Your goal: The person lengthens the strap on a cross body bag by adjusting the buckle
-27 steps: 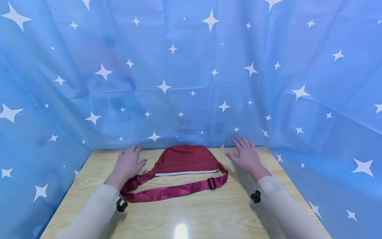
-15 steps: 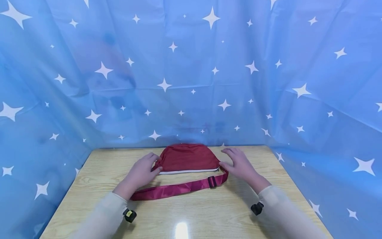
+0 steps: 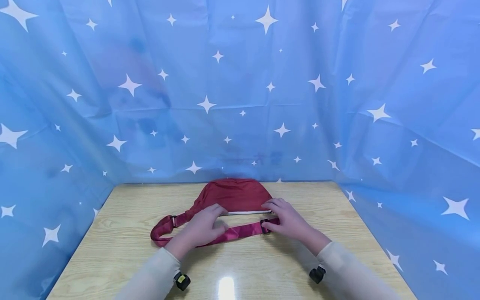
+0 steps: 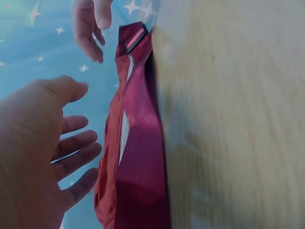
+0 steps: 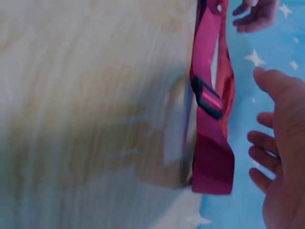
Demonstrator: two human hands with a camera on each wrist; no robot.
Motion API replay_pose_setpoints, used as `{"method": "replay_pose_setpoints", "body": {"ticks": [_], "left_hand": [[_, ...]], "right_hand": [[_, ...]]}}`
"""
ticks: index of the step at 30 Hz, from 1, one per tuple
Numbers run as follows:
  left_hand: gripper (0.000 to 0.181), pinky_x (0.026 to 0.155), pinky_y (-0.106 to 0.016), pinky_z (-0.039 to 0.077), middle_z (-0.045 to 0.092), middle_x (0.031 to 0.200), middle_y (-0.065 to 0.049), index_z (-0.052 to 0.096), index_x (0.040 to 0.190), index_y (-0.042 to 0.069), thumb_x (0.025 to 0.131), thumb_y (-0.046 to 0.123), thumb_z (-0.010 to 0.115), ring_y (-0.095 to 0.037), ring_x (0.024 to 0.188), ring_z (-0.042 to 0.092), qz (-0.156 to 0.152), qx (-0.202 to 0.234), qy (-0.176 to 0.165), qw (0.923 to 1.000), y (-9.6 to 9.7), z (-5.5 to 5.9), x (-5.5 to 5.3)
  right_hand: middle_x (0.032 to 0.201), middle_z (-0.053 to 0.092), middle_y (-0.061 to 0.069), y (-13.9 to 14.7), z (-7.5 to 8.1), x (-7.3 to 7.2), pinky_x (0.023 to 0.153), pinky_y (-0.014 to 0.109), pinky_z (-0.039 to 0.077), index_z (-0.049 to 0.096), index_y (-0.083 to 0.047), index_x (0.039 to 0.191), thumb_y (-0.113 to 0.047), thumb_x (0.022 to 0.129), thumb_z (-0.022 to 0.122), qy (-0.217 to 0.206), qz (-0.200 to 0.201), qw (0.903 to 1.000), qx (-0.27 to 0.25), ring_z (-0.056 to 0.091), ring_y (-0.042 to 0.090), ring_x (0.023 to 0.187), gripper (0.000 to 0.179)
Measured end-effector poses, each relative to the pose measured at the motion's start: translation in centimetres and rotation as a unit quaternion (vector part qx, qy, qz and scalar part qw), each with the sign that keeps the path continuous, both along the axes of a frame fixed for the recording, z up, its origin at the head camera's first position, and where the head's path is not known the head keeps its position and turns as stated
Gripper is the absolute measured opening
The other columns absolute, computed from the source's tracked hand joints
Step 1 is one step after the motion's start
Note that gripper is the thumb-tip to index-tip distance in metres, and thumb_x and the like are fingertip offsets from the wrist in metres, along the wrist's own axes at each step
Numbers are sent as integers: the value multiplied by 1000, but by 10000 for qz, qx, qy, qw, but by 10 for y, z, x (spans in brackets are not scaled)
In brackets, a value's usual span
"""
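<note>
A dark red waist bag (image 3: 236, 195) lies at the far side of the table, its white zipper (image 3: 247, 212) facing me. The magenta strap (image 3: 234, 234) loops out in front of it, with a black slide buckle (image 3: 265, 227) towards the right. My left hand (image 3: 200, 227) hovers over the strap and the zipper's left part, fingers loosely bent. Above the bag's right end and the buckle is my right hand (image 3: 288, 221). Both wrist views show the left hand (image 4: 35, 148) and the right hand (image 5: 286, 143) apart from the bag, with nothing in them.
The light wooden table (image 3: 123, 250) carries the bag near its back edge. A blue curtain with white stars (image 3: 240, 83) hangs behind and along both sides. Small black devices (image 3: 182, 281) sit at both wrists.
My left hand has moved right, from beside the bag to over its strap. The right hand has come back from the table's far edge, towards me and leftward. The bag lies nearly unchanged.
</note>
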State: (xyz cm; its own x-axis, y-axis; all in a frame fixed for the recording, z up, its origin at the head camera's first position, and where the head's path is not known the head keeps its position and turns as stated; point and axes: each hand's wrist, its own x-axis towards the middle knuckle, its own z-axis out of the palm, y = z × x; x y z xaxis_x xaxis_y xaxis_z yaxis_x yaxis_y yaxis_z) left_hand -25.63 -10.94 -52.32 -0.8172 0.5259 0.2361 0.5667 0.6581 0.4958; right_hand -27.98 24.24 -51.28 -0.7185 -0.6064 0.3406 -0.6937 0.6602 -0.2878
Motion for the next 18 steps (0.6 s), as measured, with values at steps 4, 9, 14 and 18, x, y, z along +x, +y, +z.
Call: {"method": "replay_pose_setpoints", "body": {"ticks": [4,9,14,18], "left_hand": [[49,107,-48,57,69,134,-5,67,143,10,105,39,78,-23,122,69,-175,-197,-130,9996,13,-4,3],[52,105,-44,58,69,131,-4,68,143,11,102,42,81,-20,118,69,-317,-453,-133,9984,32,-5,5],[54,102,-39,58,68,129,-1,69,140,15,98,44,86,-14,114,67,-315,-779,-36,9965,52,-6,1],[52,100,-36,58,68,126,2,70,136,17,95,42,89,-13,112,66,-204,-1042,-2,9943,61,-13,-5]], "right_hand": [[135,68,4,-7,-5,6,107,54,55,73,-7,136,-34,92,94,-115,60,9998,131,62,28,127,56],[128,69,1,-14,-10,10,103,49,56,74,-7,131,-31,89,96,5,205,9995,223,63,23,119,53],[127,69,4,-14,-13,15,101,51,57,74,-6,130,-26,86,99,94,189,9991,370,64,26,117,54],[127,69,5,-13,-17,16,100,52,56,73,-7,130,-23,83,100,187,86,9986,493,63,27,116,56]]}}
